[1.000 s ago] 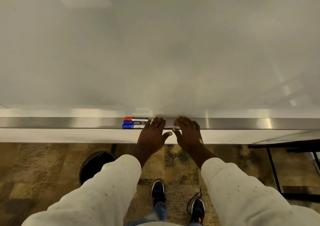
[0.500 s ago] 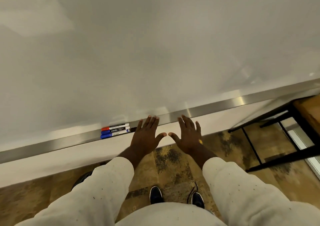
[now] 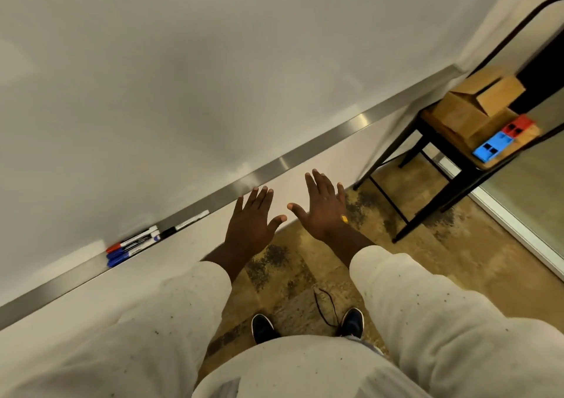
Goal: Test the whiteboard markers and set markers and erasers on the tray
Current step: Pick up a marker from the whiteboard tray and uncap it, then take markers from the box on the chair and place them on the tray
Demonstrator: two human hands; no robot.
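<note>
A long metal tray [image 3: 323,141] runs along the bottom of the whiteboard [image 3: 213,71]. On it lie a red-capped marker [image 3: 131,241], two blue-capped markers [image 3: 129,252] and, just right of them, a black-capped marker [image 3: 186,223]. My left hand [image 3: 251,223] and my right hand [image 3: 323,208] hover palm-down with fingers spread, below and in front of the tray, holding nothing. On a chair at the right rest a blue eraser [image 3: 493,147] and a red eraser [image 3: 518,125].
A black-framed chair [image 3: 427,159] stands at the right and carries cardboard boxes [image 3: 476,105] beside the erasers. A glass partition with a white frame [image 3: 518,227] lies further right. My shoes [image 3: 308,324] stand on patterned brown carpet.
My hands have come off the tray and spread open in the air. The view has swung to the right, bringing the chair with boxes and erasers into sight.
</note>
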